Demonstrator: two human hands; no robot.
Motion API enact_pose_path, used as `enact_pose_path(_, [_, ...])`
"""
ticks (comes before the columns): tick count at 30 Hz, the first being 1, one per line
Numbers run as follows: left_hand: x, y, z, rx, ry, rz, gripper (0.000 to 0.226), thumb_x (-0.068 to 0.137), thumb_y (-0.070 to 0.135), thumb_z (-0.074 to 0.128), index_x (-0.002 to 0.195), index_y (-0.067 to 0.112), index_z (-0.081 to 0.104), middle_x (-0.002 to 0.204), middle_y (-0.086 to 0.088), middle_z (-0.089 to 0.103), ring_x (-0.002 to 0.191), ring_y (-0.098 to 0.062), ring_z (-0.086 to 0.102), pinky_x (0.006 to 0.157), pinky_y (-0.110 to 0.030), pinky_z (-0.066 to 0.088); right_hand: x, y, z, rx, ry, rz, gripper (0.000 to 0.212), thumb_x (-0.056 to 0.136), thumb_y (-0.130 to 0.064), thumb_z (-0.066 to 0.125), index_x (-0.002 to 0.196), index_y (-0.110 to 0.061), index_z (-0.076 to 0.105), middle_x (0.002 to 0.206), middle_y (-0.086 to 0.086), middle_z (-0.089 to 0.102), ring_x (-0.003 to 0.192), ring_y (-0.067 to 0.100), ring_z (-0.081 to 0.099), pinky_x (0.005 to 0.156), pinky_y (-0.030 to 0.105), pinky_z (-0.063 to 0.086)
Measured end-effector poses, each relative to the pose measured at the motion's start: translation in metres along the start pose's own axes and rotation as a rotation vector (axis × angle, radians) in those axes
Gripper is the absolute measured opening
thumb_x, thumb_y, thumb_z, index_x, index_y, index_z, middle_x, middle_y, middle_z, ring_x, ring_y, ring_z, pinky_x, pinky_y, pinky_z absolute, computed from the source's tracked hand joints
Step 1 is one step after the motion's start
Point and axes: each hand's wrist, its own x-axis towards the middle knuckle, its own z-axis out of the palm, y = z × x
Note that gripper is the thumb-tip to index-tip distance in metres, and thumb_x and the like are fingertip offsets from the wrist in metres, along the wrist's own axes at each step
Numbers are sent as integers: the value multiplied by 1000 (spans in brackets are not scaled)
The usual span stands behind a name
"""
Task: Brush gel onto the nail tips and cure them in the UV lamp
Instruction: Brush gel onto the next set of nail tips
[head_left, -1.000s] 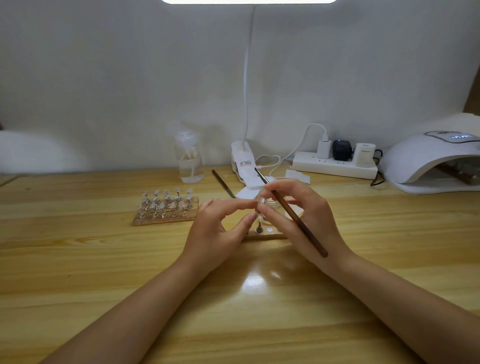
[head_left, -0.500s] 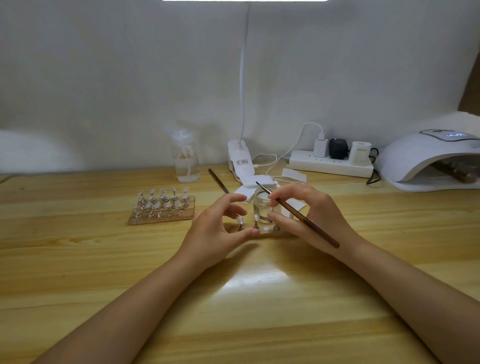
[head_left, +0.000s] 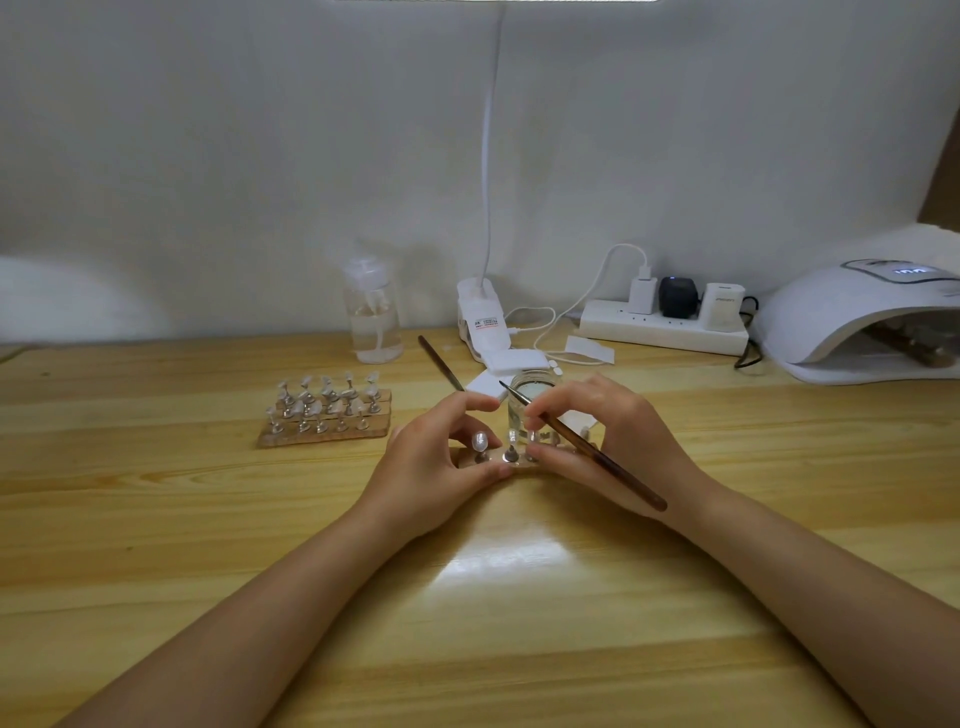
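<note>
Your right hand (head_left: 608, 441) pinches the brush (head_left: 582, 447). Your left hand (head_left: 441, 457) cups the near stand (head_left: 511, 457), thumb on its edge, fingers curled; nail tip (head_left: 479, 441) upright beside them. Tips look light, brittle, likely tacky: hold the base. UV lamp (head_left: 862, 317) far right on the surface (head_left: 156, 519).

Not much you can actually read here. The UV lamp (head_left: 857, 312) at the far right has a lit display on top showing pale digits, but they're too blurry to make out. The white clip base of the desk lamp (head_left: 482, 322), far centre, carries a small sticker with red and dark print, too small to read. The white adapter (head_left: 723, 306) plugged into the power strip (head_left: 660, 332) has faint grey lettering on its front, also unreadable.
</note>
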Motion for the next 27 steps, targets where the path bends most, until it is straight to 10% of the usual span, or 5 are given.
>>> enact_pose_path(27, [0, 2, -2, -1, 9, -18, 48, 70, 16, 77, 95, 43, 46, 82, 9, 63, 85, 10, 55, 78, -12, 43, -3, 9, -7, -75, 8, -35, 28, 65, -12, 82, 90, -13, 69, 79, -5, 66, 78, 3, 53, 71, 25, 45])
